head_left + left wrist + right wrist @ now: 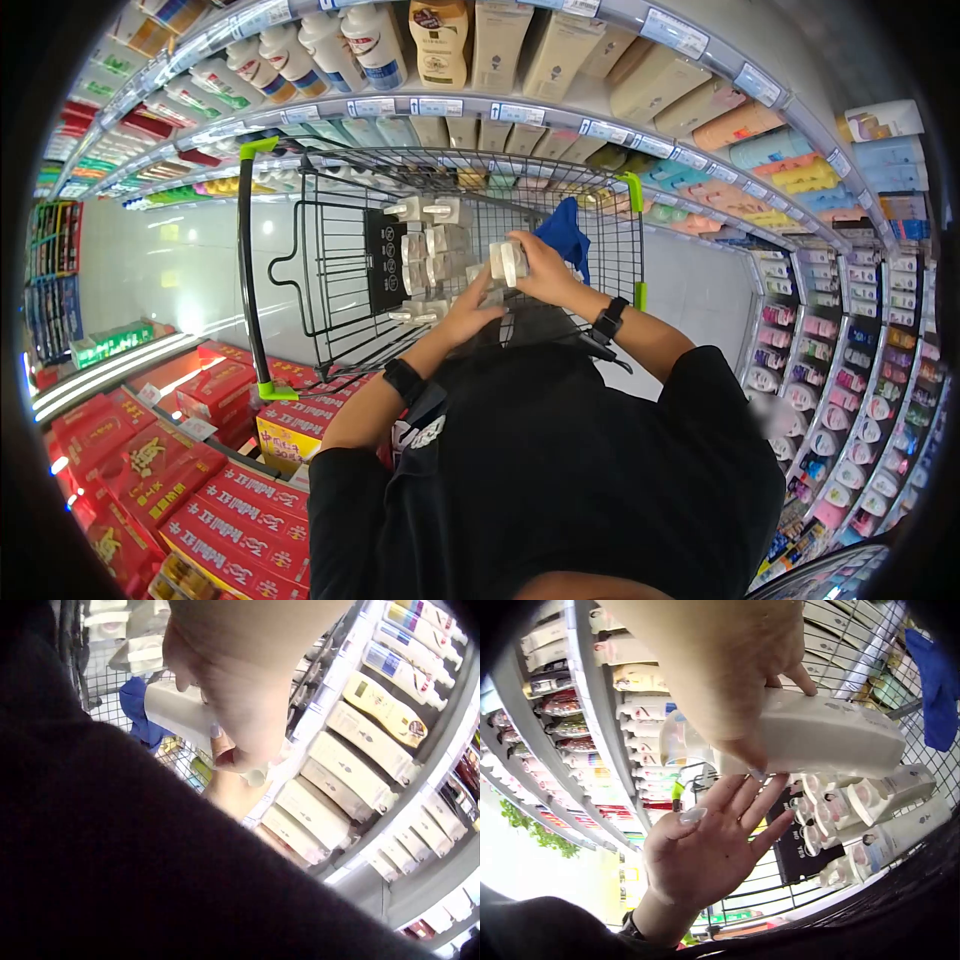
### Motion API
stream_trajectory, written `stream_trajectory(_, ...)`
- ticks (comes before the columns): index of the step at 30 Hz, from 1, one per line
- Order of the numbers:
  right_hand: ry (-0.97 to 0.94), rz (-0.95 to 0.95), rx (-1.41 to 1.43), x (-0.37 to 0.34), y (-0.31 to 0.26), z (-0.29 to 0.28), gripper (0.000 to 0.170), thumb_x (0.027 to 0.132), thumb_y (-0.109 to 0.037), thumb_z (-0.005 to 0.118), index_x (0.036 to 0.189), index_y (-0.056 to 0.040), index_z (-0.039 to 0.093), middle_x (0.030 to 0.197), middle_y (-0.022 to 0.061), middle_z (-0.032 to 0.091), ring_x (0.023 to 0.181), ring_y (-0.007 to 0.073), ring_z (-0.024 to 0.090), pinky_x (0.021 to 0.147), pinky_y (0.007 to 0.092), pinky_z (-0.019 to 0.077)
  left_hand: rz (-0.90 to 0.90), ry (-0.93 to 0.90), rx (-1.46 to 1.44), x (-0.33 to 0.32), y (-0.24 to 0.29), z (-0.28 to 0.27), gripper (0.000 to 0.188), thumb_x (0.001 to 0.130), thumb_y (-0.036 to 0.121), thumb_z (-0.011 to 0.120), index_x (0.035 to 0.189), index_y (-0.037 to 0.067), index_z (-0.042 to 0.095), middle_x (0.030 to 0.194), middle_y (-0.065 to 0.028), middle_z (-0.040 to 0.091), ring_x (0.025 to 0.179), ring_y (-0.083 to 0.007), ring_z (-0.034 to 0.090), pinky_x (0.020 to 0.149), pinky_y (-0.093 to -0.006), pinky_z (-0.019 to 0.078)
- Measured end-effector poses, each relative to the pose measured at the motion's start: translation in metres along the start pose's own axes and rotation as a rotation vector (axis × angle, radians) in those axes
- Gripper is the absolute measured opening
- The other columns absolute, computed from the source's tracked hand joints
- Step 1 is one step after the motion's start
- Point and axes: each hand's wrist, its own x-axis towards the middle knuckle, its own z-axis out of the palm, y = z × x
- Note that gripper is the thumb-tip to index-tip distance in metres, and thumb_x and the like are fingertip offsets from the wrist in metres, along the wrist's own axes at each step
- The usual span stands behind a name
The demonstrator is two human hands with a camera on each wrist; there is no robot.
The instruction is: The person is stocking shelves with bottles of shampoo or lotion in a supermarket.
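My right hand point(545, 272) grips a cream-white bottle point(832, 739) over the shopping cart, thumb on one side and fingers on the other. The bottle lies tilted on its side, with a clear cap point(684, 740) at one end. Just below it my left hand point(716, 855) is spread, palm turned up, with the fingertips right at the bottle's underside. Several similar pale bottles point(445, 240) lie in rows in the wire cart point(340, 290), to the left of the hands in the head view.
A blue cloth-like item point(565, 238) hangs at the cart's far right. Shelves of pump bottles point(370, 45) run along the front. Red boxes point(240, 520) are stacked at lower left, and more product shelves point(850, 370) stand on the right.
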Motion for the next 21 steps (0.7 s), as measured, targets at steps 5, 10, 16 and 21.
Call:
stream_trajectory(5,-0.086,-0.002,-0.062,0.014,0.011,0.025,0.066,0.064,-0.006,0.071,0.122,-0.002,0.038,0.115,0.0207,0.048,0.108,0.0392,0.049,0.087,0.0412,0.0445,-0.078,-0.054,-0.356,0.0,0.003,-0.026,0.081,0.075,0.001,0.052,0.146,0.007,0.014,0.148,-0.0111,0.024,0.138,-0.0227,0.019,0.109,-0.0368,0.019)
stream_trajectory(10,-0.066,0.034,-0.181,0.028,0.012,0.039,0.067,0.063,-0.003,0.07,0.121,-0.003,0.038,0.117,0.0193,0.046,0.107,0.0385,0.049,0.086,0.0407,0.0454,-0.09,-0.051,-0.49,0.007,0.023,-0.035,0.076,0.076,0.0,0.045,0.145,-0.001,0.011,0.152,-0.0131,0.014,0.141,-0.0212,0.009,0.112,-0.0326,0.0104)
stream_trajectory(16,-0.126,0.115,-0.257,0.046,0.034,0.06,0.064,0.063,-0.002,0.066,0.12,-0.0045,0.039,0.118,0.0183,0.047,0.11,0.038,0.048,0.084,0.0423,0.0469,-0.178,0.029,-0.666,0.018,-0.005,-0.052,0.075,0.077,0.006,0.046,0.144,0.0,0.013,0.152,-0.0118,0.015,0.141,-0.0205,0.007,0.111,-0.0315,0.0112)
stream_trajectory(21,-0.141,0.149,-0.316,0.061,0.056,0.096,0.06,0.065,-0.003,0.064,0.12,-0.0049,0.039,0.118,0.0171,0.047,0.11,0.0371,0.049,0.081,0.0422,0.048,-0.29,0.179,-0.739,0.025,-0.023,-0.064,0.072,0.08,0.012,0.05,0.144,0.003,0.017,0.148,-0.0096,0.024,0.136,-0.0214,0.021,0.11,-0.0323,0.0163)
